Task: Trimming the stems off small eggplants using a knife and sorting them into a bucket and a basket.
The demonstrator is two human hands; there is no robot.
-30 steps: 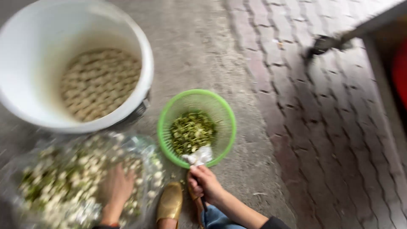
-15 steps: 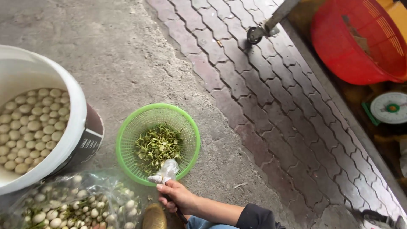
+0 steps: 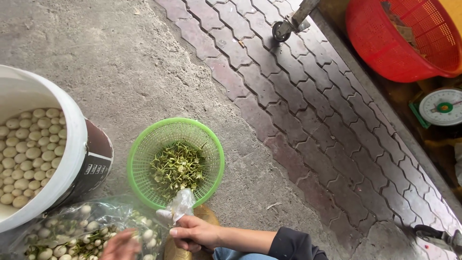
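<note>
My right hand (image 3: 192,232) is closed around a crumpled bit of clear plastic (image 3: 179,203), just below the near rim of a green mesh basket (image 3: 144,144). Something dark shows under its fingers. The basket holds green husks and stems (image 3: 177,168). My left hand (image 3: 120,245) is blurred at the bottom edge, over a clear plastic bag (image 3: 103,212) of pale round seeds mixed with green bits. Its grip cannot be made out. A big white bucket (image 3: 72,139) at the left is full of peeled cream seeds (image 3: 26,154).
A tan shoe (image 3: 208,214) pokes out under my right hand. A red plastic basket (image 3: 385,43) and a dial scale (image 3: 442,107) sit at the upper right past a kerb. A caster wheel (image 3: 281,30) stands on the brick paving; rough concrete lies to the left.
The view has swung right and down, bringing the red basket and scale in. My right hand stays at the green basket's rim. My left hand is back in view over the bag.
</note>
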